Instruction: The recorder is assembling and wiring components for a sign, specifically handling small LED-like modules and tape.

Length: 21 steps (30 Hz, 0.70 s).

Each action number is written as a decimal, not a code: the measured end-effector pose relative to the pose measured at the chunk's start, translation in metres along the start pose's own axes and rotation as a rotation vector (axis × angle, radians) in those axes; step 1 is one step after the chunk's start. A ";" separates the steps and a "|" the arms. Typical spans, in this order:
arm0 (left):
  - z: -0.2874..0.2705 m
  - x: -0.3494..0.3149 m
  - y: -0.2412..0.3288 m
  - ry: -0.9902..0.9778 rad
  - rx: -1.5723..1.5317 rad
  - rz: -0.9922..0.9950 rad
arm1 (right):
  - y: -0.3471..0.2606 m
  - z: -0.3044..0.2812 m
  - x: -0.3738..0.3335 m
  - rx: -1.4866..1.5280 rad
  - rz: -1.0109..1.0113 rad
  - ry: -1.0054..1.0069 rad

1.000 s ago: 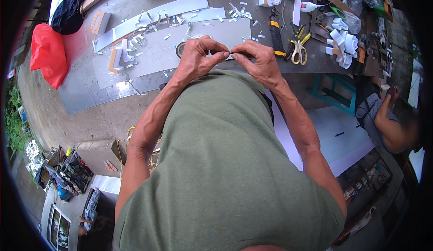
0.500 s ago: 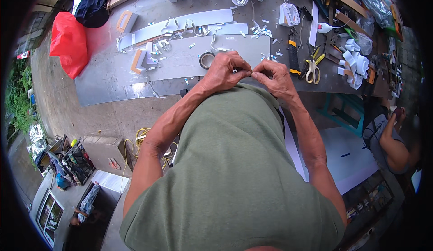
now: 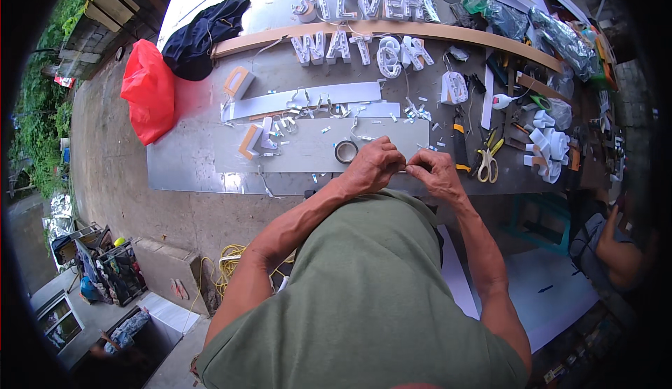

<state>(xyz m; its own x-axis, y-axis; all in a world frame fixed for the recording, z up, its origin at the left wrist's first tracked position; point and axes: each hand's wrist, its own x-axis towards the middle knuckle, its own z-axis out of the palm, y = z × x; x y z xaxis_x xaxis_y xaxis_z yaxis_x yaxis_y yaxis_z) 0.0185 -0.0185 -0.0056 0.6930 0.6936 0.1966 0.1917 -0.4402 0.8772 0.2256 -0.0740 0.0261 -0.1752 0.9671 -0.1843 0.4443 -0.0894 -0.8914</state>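
Observation:
Over the near edge of the metal worktable, my left hand (image 3: 378, 166) and my right hand (image 3: 435, 173) meet with fingertips pinched. Between them is something thin and tiny, mostly hidden by the fingers; I cannot make out its kind. A roll of dark tape (image 3: 336, 152) lies just left of my left hand, on a grey sheet (image 3: 301, 152). Beyond it, a wired string of small white light modules (image 3: 360, 136) trails across the sheet. Scissors with pale handles (image 3: 488, 171) and a yellow-and-black cutter knife (image 3: 460, 145) rest to the right of my right hand.
White block letters (image 3: 337, 47) stand beyond, along a wooden strip (image 3: 462, 35). Loose letters (image 3: 239, 81) lie at left, near a red bag (image 3: 148, 92) and dark cloth (image 3: 203, 39). Yellow-handled pliers (image 3: 496, 145) and curled white strips (image 3: 549, 144) are at right. Another person (image 3: 616, 252) sits at far right.
The view has tilted up, so the table sits lower in the picture and more letters show at the back. My hands stay pinched together, a little farther apart.

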 end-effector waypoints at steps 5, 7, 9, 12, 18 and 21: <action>-0.003 0.002 0.001 -0.029 0.045 0.098 | -0.006 -0.004 0.000 -0.051 -0.024 -0.020; -0.002 0.002 -0.001 -0.046 0.047 0.140 | -0.008 -0.003 -0.004 -0.052 -0.024 0.006; 0.000 0.001 -0.001 -0.058 0.158 0.227 | -0.011 -0.002 -0.008 -0.054 -0.020 0.026; -0.003 -0.005 0.000 -0.075 0.212 0.292 | -0.019 0.001 -0.015 -0.042 0.136 0.009; -0.015 -0.023 0.009 -0.073 0.237 0.262 | -0.030 0.020 -0.026 0.003 0.185 0.080; -0.019 -0.032 0.004 -0.104 0.277 0.284 | -0.038 0.034 -0.026 -0.010 0.157 0.041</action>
<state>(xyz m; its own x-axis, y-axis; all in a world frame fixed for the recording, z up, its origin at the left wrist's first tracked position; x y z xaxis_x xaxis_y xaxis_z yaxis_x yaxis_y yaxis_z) -0.0160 -0.0315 0.0004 0.8093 0.4668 0.3564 0.1526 -0.7531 0.6400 0.1834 -0.1036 0.0505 -0.0673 0.9502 -0.3041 0.4717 -0.2383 -0.8489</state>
